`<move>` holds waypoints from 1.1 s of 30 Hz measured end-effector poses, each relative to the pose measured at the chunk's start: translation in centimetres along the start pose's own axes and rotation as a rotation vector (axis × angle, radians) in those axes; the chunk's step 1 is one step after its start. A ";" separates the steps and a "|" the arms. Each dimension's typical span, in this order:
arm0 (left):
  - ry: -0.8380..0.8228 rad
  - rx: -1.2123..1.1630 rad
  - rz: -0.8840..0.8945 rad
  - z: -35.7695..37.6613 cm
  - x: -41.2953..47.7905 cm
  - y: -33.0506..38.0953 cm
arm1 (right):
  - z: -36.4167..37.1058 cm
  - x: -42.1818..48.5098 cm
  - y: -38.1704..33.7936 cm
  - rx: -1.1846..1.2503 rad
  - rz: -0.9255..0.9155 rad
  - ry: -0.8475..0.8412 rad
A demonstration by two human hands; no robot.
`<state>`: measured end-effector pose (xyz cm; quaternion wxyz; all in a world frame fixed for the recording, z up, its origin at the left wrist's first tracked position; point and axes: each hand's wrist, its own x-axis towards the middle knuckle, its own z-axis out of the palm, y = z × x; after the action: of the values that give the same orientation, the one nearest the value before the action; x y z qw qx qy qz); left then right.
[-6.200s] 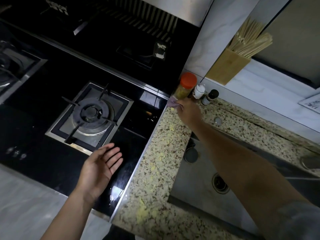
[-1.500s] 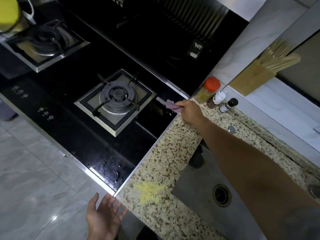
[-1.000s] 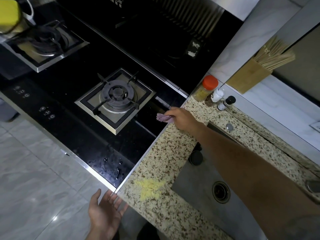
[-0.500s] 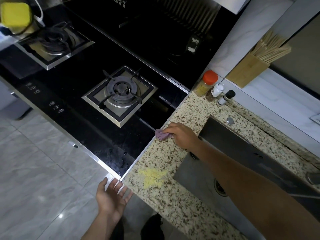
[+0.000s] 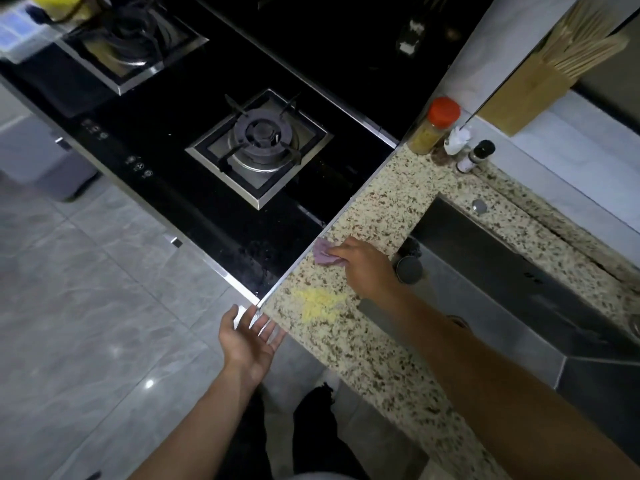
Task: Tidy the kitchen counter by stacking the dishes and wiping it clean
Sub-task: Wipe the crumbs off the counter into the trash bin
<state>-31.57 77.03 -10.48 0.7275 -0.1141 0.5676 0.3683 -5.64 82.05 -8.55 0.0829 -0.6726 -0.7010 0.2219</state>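
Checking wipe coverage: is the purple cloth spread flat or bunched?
Bunched. The cloth is a crumpled wad gripped by the right hand on the counter.

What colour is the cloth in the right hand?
Pale purple; the head view shows the cloth held by the right hand.

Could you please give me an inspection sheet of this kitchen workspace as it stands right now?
Surface: speckled granite counter, with a pile of yellow crumbs near its front edge.
Job's things: purple cloth on the counter beside the hob edge; no dishes seen.
Clutter: orange-lidded jar, white bottle and black-capped bottle at the back corner; chopstick holder by the wall.
Grippers: right hand holds the purple cloth; left hand open, palm up, at the counter's front edge.
Cables: nothing seen.
Surroundings: gas hob, sink, tiled floor.
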 end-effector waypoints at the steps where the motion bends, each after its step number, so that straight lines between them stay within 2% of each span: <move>1: 0.006 -0.008 -0.005 0.3 0.0 0.0 | 0.1 -0.3 -0.3 0.003 -0.004 -0.004; 6: 0.030 -0.033 -0.012 0.3 0.1 -0.3 | 1.4 -2.9 -2.2 0.029 0.006 0.028; 10: 0.021 -0.035 -0.021 0.0 0.5 -0.2 | 1.6 -3.8 -2.8 0.040 0.022 -0.011; 14: -0.007 -0.054 -0.030 -0.1 0.3 -0.2 | 0.3 -2.5 -2.7 0.109 0.008 -0.049; 20: -0.035 -0.051 -0.044 -0.4 0.6 0.1 | -1.6 1.5 -3.1 0.138 -0.063 -0.014; 24: -0.052 -0.037 -0.054 -0.6 0.7 0.1 | -1.1 2.1 -4.3 0.113 -0.137 -0.121; 28: -0.064 -0.023 -0.060 -0.8 0.8 0.4 | -0.1 1.6 -5.3 0.104 -0.113 -0.125; 33: -0.084 -0.014 -0.075 -0.6 0.6 0.6 | 0.1 0.9 -6.5 0.101 -0.189 -0.170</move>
<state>-32.38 77.34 -11.05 0.7631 -0.1250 0.5293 0.3491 -11.65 82.94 -6.04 0.0773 -0.5772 -0.7538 0.3042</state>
